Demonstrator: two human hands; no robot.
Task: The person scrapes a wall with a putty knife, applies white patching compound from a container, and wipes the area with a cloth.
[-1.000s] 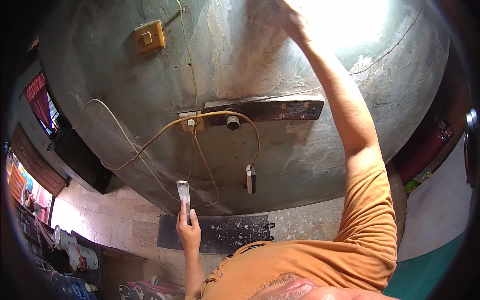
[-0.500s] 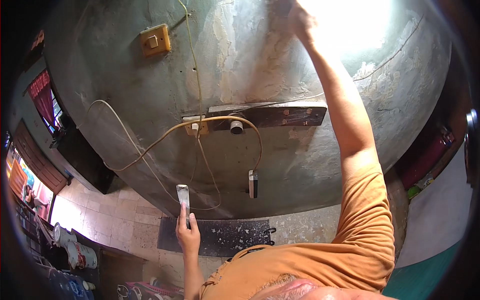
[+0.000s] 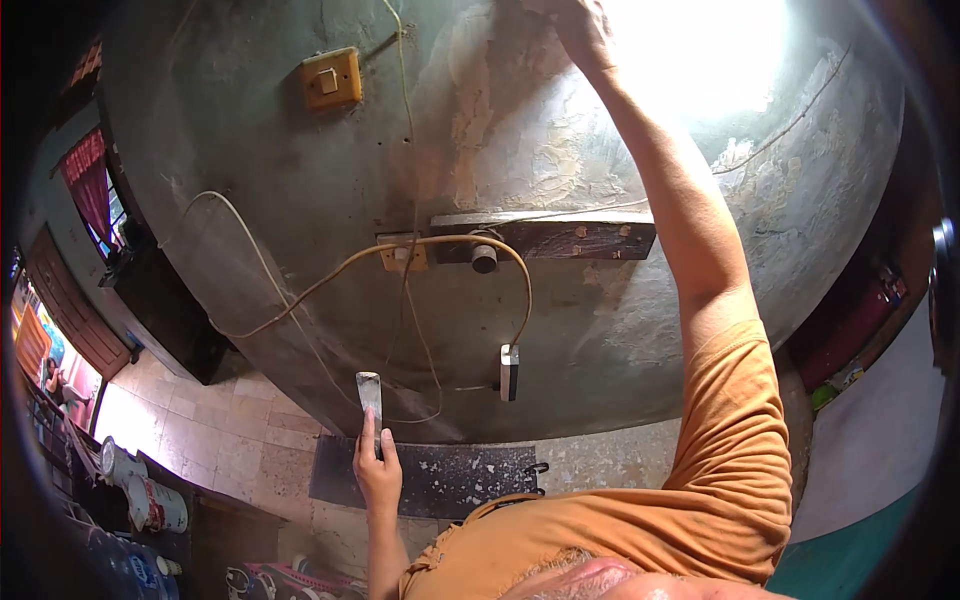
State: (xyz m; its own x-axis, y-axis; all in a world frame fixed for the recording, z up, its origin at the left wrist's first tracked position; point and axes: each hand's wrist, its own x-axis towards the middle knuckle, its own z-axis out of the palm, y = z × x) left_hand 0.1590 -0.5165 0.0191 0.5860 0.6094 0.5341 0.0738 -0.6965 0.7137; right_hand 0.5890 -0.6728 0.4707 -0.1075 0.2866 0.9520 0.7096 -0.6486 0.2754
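Low in front of the wall, my left hand point(image 3: 378, 478) is closed around a putty knife point(image 3: 369, 392) with a pale, smeared blade pointing up. One finger lies along the blade. My right arm stretches far up, and the right hand point(image 3: 585, 42) is against the upper wall point(image 3: 560, 165), partly cut off by the top edge of the view. Its fingers look curled, but what they hold is out of sight. Around it the grey-green wall is patchy and rough, with paler smears. Strong light glares just right of the hand.
A wall switch point(image 3: 332, 80), a wall socket point(image 3: 402, 254) and a dark ledge point(image 3: 560, 237) sit on the wall. Loose cables loop from there to a hanging power strip point(image 3: 510, 373). A dark mat point(image 3: 420, 472) lies on the floor; buckets point(image 3: 158, 505) stand at left.
My right hand has shifted a little left and up along the wall. The left hand keeps its hold on the putty knife, nearly in place. The view has turned slightly.
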